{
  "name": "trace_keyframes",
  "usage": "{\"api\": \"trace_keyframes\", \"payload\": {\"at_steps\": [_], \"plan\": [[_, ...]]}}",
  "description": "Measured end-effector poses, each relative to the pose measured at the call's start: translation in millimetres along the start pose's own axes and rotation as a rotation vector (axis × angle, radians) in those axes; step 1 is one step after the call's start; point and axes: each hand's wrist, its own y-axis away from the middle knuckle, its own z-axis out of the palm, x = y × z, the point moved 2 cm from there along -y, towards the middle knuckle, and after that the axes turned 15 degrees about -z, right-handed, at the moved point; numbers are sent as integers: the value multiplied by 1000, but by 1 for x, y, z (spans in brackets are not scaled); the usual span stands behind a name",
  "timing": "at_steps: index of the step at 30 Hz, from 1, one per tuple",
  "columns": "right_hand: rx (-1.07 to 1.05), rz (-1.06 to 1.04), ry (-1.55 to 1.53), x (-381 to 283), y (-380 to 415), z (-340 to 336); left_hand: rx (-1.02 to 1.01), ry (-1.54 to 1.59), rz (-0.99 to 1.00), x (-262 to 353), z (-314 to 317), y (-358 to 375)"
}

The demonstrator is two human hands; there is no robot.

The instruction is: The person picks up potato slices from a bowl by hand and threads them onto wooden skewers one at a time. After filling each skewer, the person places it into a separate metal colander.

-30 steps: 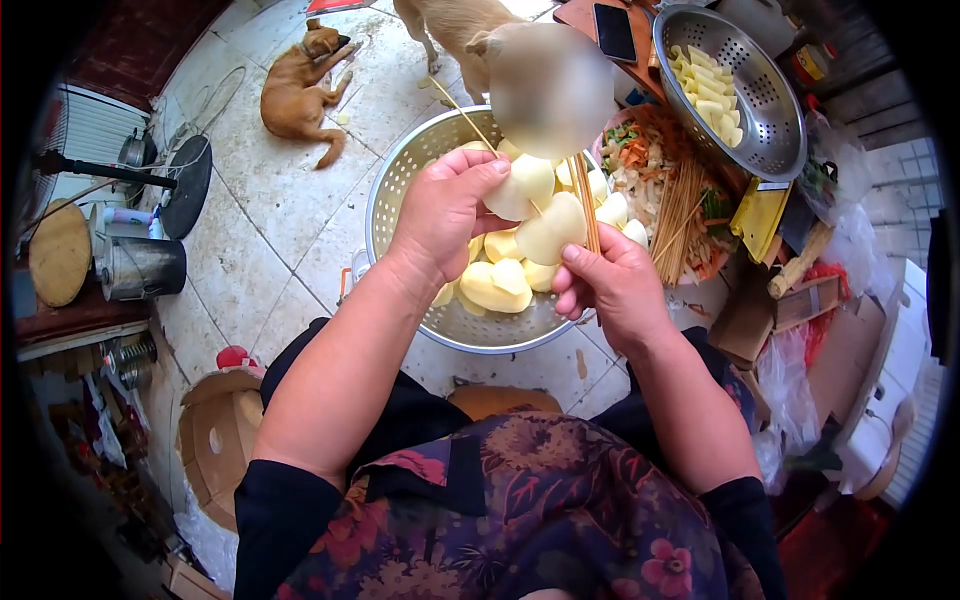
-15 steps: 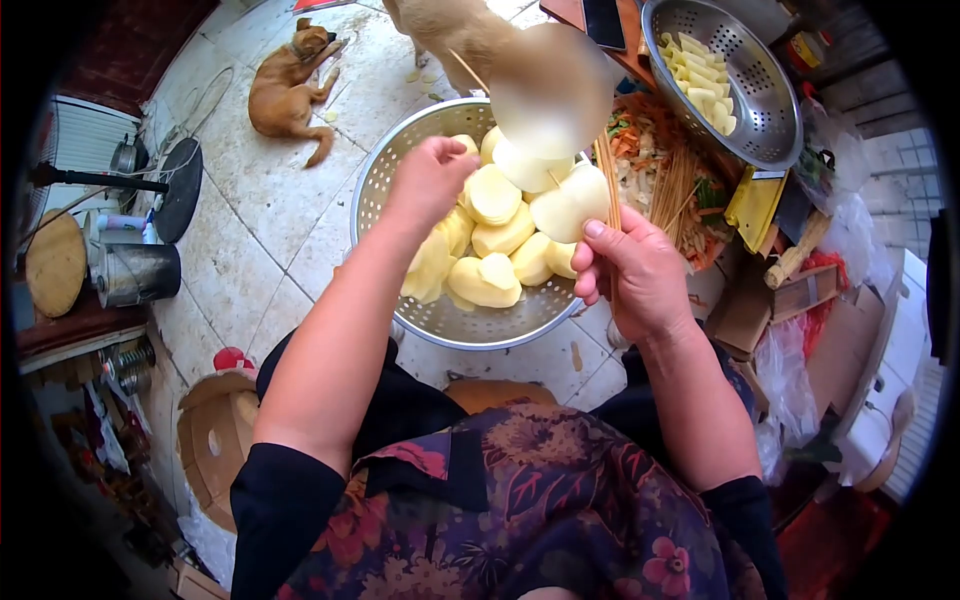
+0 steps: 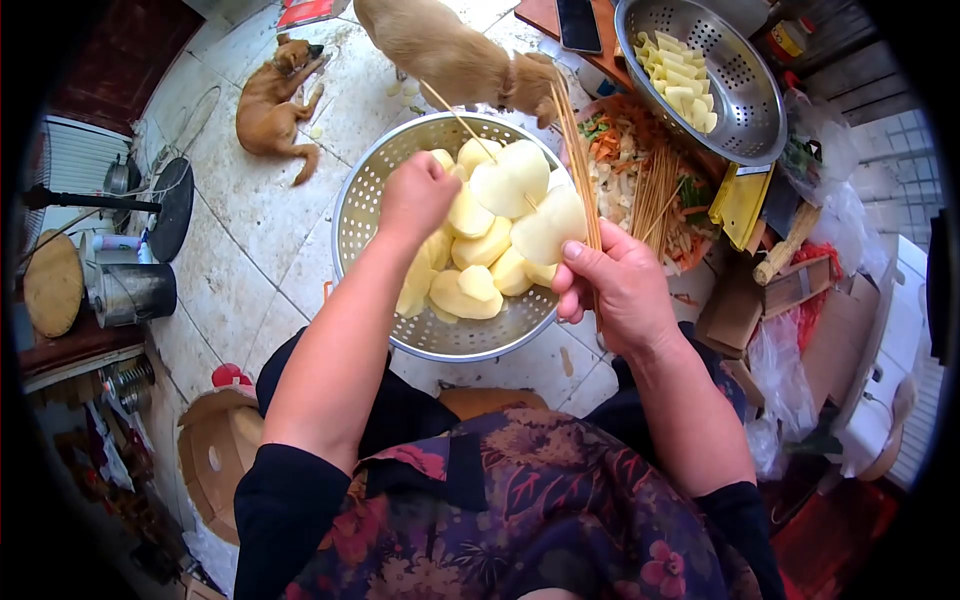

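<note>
A perforated metal colander (image 3: 365,290) on the tiled floor in front of me holds peeled potatoes (image 3: 480,243), some of them sliced. My right hand (image 3: 622,285) grips an upright bundle of wooden skewers (image 3: 578,150), its thumb on the edge of a pale potato slice (image 3: 548,228). That slice and another one (image 3: 510,180) are threaded on a single skewer (image 3: 450,110) pointing up and left. Over the left side of the colander, my left hand (image 3: 418,203) is closed with its fingers curled in. I cannot tell what its fingertips hold.
A tray of cut vegetables (image 3: 605,165) with more skewers (image 3: 660,195) lies at right. Behind it stands a tilted colander (image 3: 755,110) with pale cut pieces (image 3: 678,80). One dog (image 3: 440,50) stands beyond the potatoes; another (image 3: 275,110) lies on the floor. Cardboard (image 3: 735,310) is at right.
The view has shifted slightly. My left hand has curled its fingers closed. The standing dog's head has come round toward the skewers. My right hand keeps its hold.
</note>
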Motion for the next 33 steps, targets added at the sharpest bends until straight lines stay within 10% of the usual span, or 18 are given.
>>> {"api": "trace_keyframes", "payload": {"at_steps": [3,8,33], "plan": [[-41,23,40,4,2,2,-194,859,-158,6,-28,1],[-73,95,129,12,6,14,-213,1274,-166,8,-68,13],[-84,82,138,21,6,19,-9,1172,34,-6,-87,24]]}}
